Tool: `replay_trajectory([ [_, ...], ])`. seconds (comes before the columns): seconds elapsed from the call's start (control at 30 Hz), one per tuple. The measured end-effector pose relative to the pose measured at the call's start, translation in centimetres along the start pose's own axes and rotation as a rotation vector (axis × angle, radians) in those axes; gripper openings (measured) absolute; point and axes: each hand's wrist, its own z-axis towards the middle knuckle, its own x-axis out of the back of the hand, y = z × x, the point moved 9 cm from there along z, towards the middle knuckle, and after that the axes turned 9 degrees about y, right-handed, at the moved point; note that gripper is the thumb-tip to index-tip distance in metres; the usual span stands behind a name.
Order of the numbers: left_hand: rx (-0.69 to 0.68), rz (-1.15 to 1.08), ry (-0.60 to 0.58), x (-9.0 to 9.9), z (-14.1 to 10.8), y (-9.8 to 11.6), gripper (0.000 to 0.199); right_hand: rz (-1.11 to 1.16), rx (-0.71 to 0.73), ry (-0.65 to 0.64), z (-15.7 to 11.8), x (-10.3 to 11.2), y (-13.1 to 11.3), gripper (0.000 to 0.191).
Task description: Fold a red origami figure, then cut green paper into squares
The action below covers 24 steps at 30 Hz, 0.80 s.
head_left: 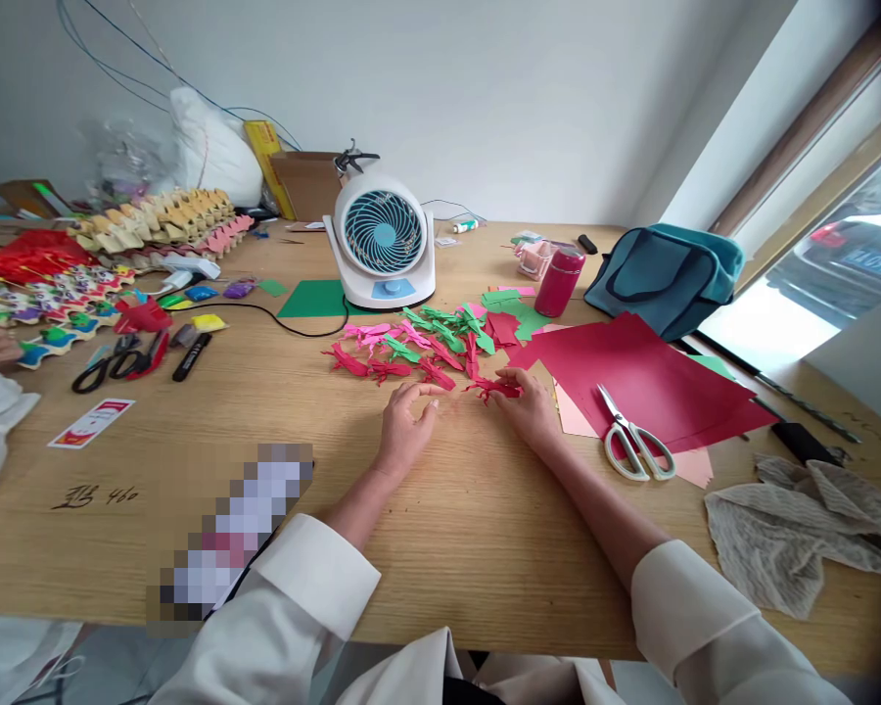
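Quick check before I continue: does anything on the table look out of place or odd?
Dark handwriting stands out: it is on the bare tabletop at the left, rather than on paper. At the right, a cloth lies crumpled, and the red sheets lie askew. I see no spill.

Pale wood grain running right across this surface (pixel 470 548); at the back stands a white fan (pixel 385 235), a green sheet (pixel 310 299) by its base; out front, a loose scatter of folded paper pieces (pixel 451 338), pink, green and red; over right, a red canister (pixel 560 282) upright, a teal bag (pixel 665 279), broad red sheets (pixel 646 372), a crumpled cloth (pixel 778 529); and left, a slim black tool (pixel 192 357), a printed card (pixel 92 423), dark handwriting (pixel 95 496) on the wood!
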Motion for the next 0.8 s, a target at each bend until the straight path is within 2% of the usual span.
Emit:
replay_trajectory([
  [0.27,0.049,0.019,0.008,-0.1,0.0,-1.4,0.019,0.038,0.065,-0.126,0.5,-0.6,-0.4,0.030],
  [0.6,0.050,0.053,0.004,-0.3,0.1,-1.8,0.019,0.036,0.138,-0.155,1.9,-2.1,-0.2,0.035],
  [0.8,0.054,0.057,-0.005,-0.4,0.1,-1.9,0.019,-0.043,0.229,-0.096,1.3,-0.3,-0.2,0.031],
])
